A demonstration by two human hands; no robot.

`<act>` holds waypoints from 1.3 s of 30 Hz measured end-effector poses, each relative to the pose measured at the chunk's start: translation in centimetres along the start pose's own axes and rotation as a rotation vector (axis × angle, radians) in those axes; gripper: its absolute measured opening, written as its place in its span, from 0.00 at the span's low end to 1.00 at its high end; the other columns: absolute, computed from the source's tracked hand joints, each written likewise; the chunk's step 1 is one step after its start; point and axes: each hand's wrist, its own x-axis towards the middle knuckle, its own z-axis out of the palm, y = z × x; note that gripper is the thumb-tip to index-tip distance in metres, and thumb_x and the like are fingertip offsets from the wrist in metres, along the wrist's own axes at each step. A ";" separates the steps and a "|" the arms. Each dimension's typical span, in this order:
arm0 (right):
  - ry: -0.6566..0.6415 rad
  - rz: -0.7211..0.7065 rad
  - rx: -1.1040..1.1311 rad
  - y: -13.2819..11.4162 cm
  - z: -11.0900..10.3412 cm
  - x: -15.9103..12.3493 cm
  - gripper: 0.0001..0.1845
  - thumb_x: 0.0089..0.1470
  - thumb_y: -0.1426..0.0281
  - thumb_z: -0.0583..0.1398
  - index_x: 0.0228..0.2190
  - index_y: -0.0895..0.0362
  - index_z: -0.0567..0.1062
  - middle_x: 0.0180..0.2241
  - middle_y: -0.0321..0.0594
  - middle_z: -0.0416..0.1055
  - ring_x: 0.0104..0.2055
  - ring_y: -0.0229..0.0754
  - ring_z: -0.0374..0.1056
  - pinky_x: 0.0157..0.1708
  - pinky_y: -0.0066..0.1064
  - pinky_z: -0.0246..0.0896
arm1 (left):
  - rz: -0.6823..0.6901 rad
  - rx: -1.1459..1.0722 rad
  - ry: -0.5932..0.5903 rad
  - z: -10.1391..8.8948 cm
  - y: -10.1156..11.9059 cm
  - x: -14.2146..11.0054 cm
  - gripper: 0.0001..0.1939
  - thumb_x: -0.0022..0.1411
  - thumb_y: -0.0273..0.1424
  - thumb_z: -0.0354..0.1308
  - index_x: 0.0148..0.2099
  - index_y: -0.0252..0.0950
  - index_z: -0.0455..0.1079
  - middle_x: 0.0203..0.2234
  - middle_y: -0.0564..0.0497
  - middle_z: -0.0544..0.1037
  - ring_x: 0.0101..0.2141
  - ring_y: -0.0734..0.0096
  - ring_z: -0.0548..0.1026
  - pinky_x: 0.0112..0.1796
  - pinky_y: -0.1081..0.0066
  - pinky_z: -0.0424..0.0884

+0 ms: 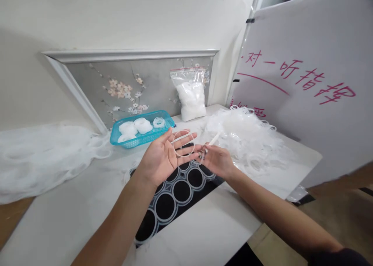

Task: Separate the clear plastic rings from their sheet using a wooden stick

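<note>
My left hand [159, 159] is palm up with its fingers spread. A thin translucent white ring [183, 156] lies across those fingers. Just to the right, my right hand [218, 161] pinches a slim white stick-like tool [215, 138], whose exact kind I cannot make out. The fingertips of both hands are close together at the ring's right side. Beneath them lies a black mat [166, 206] patterned with pale-rimmed circles, partly hidden by my hands and left forearm.
A blue plastic basket [136, 143] holds several bundles of white rings. Behind stands a zip bag [190, 98] of white material. Translucent rings heap at the right [247, 137], and a similar white pile [43, 161] lies left. A whiteboard [305, 44] with red writing borders the table.
</note>
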 end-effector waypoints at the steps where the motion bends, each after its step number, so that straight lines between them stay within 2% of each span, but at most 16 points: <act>1: -0.006 0.001 0.018 -0.4 0.1 -0.3 0.05 0.41 0.69 0.67 0.22 0.53 0.75 0.32 0.35 0.76 0.37 0.39 0.71 0.43 0.33 0.67 | 0.000 0.037 -0.012 0.1 -0.1 -0.1 0.22 0.72 0.41 0.37 0.51 0.34 0.67 0.55 0.40 0.70 0.49 0.52 0.75 0.49 0.52 0.72; 7: -0.072 -0.014 -0.204 -1.3 0.1 -1.5 0.12 0.45 0.57 0.63 0.21 0.51 0.71 0.39 0.39 0.75 0.43 0.46 0.70 0.42 0.41 0.67 | -0.059 0.156 -0.036 -0.1 -1.6 1.0 0.22 0.71 0.41 0.39 0.56 0.35 0.64 0.61 0.41 0.63 0.44 0.55 0.77 0.46 0.56 0.75; 11: -0.072 -0.010 -0.248 -1.0 0.3 -1.4 0.16 0.46 0.53 0.62 0.21 0.52 0.71 0.39 0.39 0.75 0.42 0.45 0.70 0.39 0.40 0.67 | -0.152 0.157 -0.010 -0.7 -3.2 2.5 0.24 0.71 0.42 0.39 0.58 0.33 0.62 0.60 0.38 0.63 0.35 0.63 0.79 0.43 0.60 0.76; 13: -0.030 -0.098 -0.255 -1.2 0.3 -1.2 0.16 0.48 0.52 0.61 0.22 0.51 0.72 0.38 0.38 0.74 0.40 0.43 0.70 0.36 0.36 0.67 | -0.122 0.239 0.037 -1.3 -4.2 3.4 0.25 0.70 0.43 0.39 0.58 0.31 0.62 0.59 0.37 0.65 0.33 0.64 0.79 0.43 0.59 0.75; 15: 0.051 -0.225 -0.385 -1.8 0.0 -0.9 0.18 0.50 0.50 0.58 0.25 0.51 0.73 0.36 0.38 0.73 0.35 0.40 0.68 0.28 0.31 0.65 | -0.028 0.463 0.143 -1.9 -5.4 4.2 0.24 0.70 0.42 0.42 0.59 0.31 0.61 0.58 0.37 0.66 0.36 0.61 0.79 0.46 0.58 0.74; 17: 0.127 -0.302 -0.577 -2.4 -0.5 -0.7 0.18 0.50 0.51 0.59 0.27 0.52 0.76 0.34 0.39 0.73 0.28 0.37 0.65 0.19 0.26 0.56 | 0.082 0.834 0.194 -2.5 -7.0 4.6 0.23 0.68 0.39 0.46 0.60 0.31 0.62 0.58 0.38 0.67 0.47 0.54 0.76 0.52 0.56 0.69; 19: 0.171 -0.292 -0.759 -2.6 -1.1 -0.4 0.17 0.47 0.54 0.64 0.29 0.56 0.78 0.27 0.39 0.72 0.22 0.35 0.61 0.15 0.25 0.47 | 0.177 1.247 0.105 -2.8 -8.9 4.5 0.22 0.67 0.35 0.49 0.60 0.29 0.63 0.59 0.36 0.66 0.57 0.51 0.67 0.58 0.55 0.61; 21: 0.201 -0.246 -0.930 -2.2 -1.6 -0.1 0.16 0.46 0.57 0.65 0.28 0.59 0.79 0.20 0.38 0.69 0.18 0.34 0.59 0.16 0.27 0.46 | 0.274 1.581 -0.031 -2.7 -10.7 4.0 0.22 0.68 0.31 0.48 0.59 0.24 0.64 0.58 0.32 0.65 0.60 0.50 0.62 0.60 0.54 0.57; 23: 0.234 -0.216 -1.166 -1.4 -2.0 0.3 0.15 0.49 0.59 0.63 0.24 0.59 0.78 0.16 0.37 0.68 0.18 0.36 0.60 0.18 0.28 0.49 | 0.342 1.805 -0.085 -2.5 -12.2 3.5 0.21 0.68 0.28 0.46 0.58 0.19 0.64 0.57 0.27 0.65 0.60 0.49 0.63 0.59 0.54 0.58; 25: 0.241 -0.203 -1.358 -0.5 -2.4 0.7 0.19 0.51 0.59 0.61 0.17 0.58 0.74 0.15 0.38 0.68 0.19 0.37 0.62 0.21 0.30 0.51 | 0.372 1.938 -0.083 -2.3 -13.1 3.1 0.21 0.68 0.28 0.45 0.57 0.17 0.64 0.56 0.26 0.66 0.59 0.48 0.64 0.59 0.53 0.59; 28: 0.204 -0.202 -1.444 0.4 -3.0 1.3 0.19 0.53 0.60 0.60 0.17 0.57 0.73 0.17 0.38 0.70 0.21 0.38 0.63 0.23 0.30 0.52 | 0.381 2.007 -0.087 -2.3 -13.6 3.1 0.22 0.68 0.29 0.47 0.58 0.18 0.64 0.56 0.26 0.65 0.59 0.48 0.64 0.58 0.54 0.60; 33: 0.168 -0.210 -1.331 0.8 -3.8 1.7 0.15 0.53 0.60 0.60 0.22 0.56 0.75 0.19 0.39 0.73 0.24 0.41 0.69 0.26 0.30 0.57 | 0.347 2.060 -0.131 -2.5 -13.6 3.3 0.23 0.69 0.31 0.47 0.59 0.18 0.62 0.57 0.25 0.64 0.59 0.47 0.63 0.58 0.53 0.60; 39: 0.145 -0.185 -1.379 0.8 -3.9 1.7 0.17 0.54 0.60 0.59 0.20 0.57 0.75 0.19 0.38 0.72 0.23 0.39 0.66 0.24 0.30 0.55 | 0.310 2.065 -0.154 -2.2 -13.3 3.1 0.24 0.69 0.30 0.47 0.60 0.15 0.61 0.57 0.24 0.63 0.59 0.46 0.63 0.59 0.53 0.59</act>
